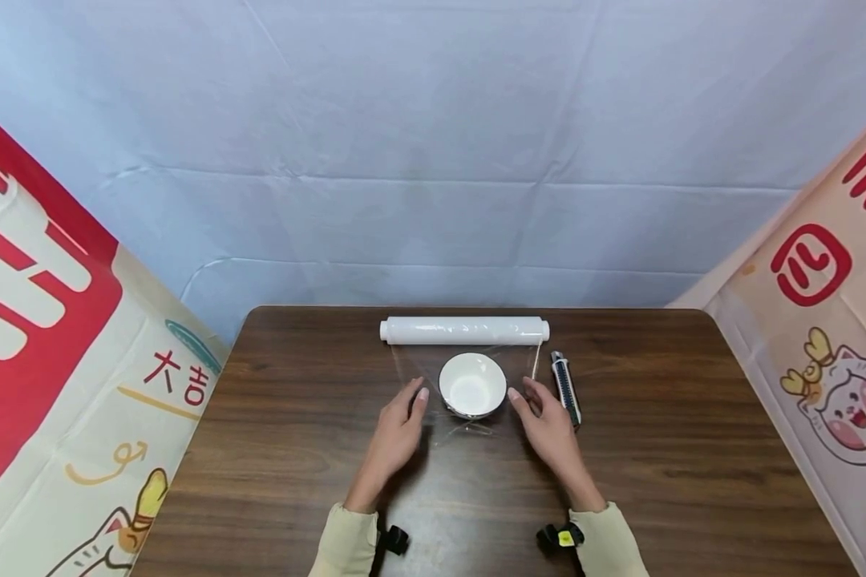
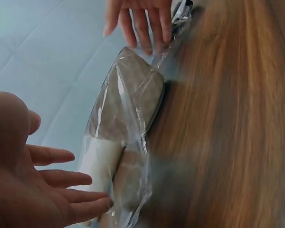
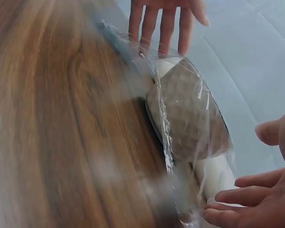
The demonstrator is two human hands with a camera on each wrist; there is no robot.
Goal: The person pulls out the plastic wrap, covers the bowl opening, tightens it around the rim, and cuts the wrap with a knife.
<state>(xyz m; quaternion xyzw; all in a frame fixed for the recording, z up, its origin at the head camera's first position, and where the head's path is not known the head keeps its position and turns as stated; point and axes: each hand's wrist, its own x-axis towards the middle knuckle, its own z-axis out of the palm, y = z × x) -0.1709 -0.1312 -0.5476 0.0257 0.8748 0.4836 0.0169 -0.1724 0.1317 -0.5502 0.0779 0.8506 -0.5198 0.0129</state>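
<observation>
A small bowl (image 1: 472, 385), white inside, stands upright on the table. Its outer side (image 2: 137, 95) looks brownish, with a faceted pattern. Clear plastic wrap (image 3: 167, 137) lies over the bowl and drapes down its near side, drawn out from a white roll (image 1: 465, 330) behind it. My left hand (image 1: 400, 429) is at the bowl's left side, fingers fairly straight, by the wrap's edge. On the other side, my right hand (image 1: 551, 429) holds a similar pose with extended fingers. Whether the fingertips touch the wrap is hard to tell.
A utility knife (image 1: 566, 390) lies just right of my right hand, partly behind it. The brown wooden table (image 1: 693, 449) ends at a pale blue cloth backdrop (image 1: 418, 200). Printed banners (image 1: 166, 344) hang at both sides.
</observation>
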